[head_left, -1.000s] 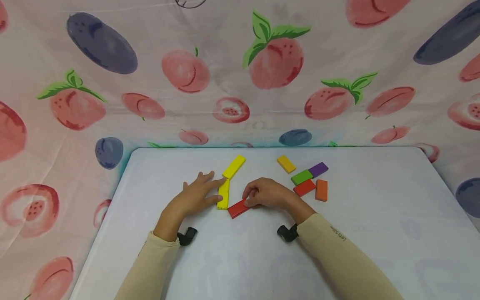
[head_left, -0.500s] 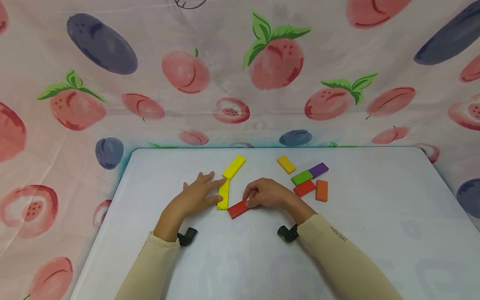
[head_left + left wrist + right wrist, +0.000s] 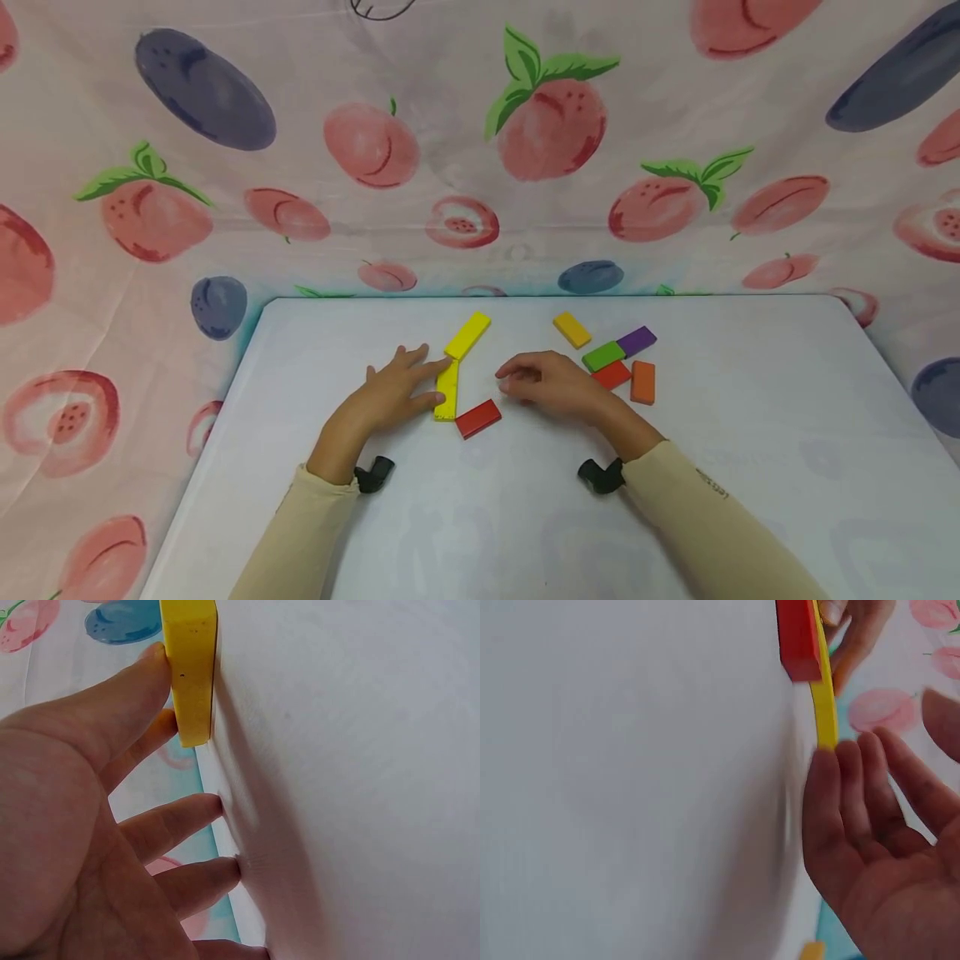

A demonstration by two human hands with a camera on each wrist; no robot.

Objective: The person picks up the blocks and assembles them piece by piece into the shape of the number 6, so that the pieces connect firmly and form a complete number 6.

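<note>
My left hand (image 3: 393, 390) lies spread on the table, with thumb and index finger touching the left side of a yellow block (image 3: 447, 388). In the left wrist view the thumb presses near that block's (image 3: 193, 675) end while the other fingertips reach the tabletop. Another yellow block (image 3: 468, 336) slants away from its far end. Against its near end sits a red block (image 3: 478, 419), angled to the right, nothing holding it. My right hand (image 3: 551, 383) hovers just beyond and right of this red block, fingers loosely bent, nothing between them; the right wrist view shows its parted thumb.
Right of my right hand lie an orange-yellow block (image 3: 572, 330), a green block (image 3: 603, 357), a purple block (image 3: 637, 342), a second red block (image 3: 613, 375) and an orange block (image 3: 642, 382). A fruit-print cloth (image 3: 517, 225) hangs behind the white table (image 3: 480, 533).
My right hand has let go of the red block and drawn back to the right. The red block stays against the yellow one. My left hand has not moved.
</note>
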